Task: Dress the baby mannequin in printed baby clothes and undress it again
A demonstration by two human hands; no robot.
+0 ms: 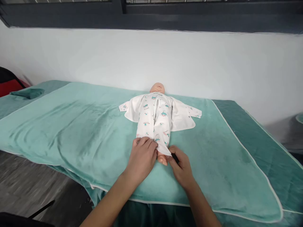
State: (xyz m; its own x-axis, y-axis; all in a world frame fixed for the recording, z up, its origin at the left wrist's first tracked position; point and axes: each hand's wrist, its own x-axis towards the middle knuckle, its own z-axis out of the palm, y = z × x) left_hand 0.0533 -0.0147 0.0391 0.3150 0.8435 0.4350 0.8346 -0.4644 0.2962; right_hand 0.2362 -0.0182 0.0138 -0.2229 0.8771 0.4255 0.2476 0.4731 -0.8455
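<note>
A baby doll (157, 88) lies on its back, head toward the wall, on a light green blanket. It wears white printed baby clothes (163, 115), with the top's front panels spread out to both sides and the trouser legs side by side. One bare foot (162, 158) pokes out below the leg on the right; the other foot is hidden. My right hand (180, 165) pinches the lower corner of that trouser leg's hem, pulled out to the right. My left hand (144, 156) rests with bent fingers over the lower end of the trousers; its fingertips are partly hidden.
The light green blanket (78, 126) with white edging covers a bed dressed in darker green (255, 135). Behind it rises a white wall (151, 56) under a dark window frame (165, 19). A red and black object (10, 85) is at the far left. Grey flooring (14, 176) shows lower left.
</note>
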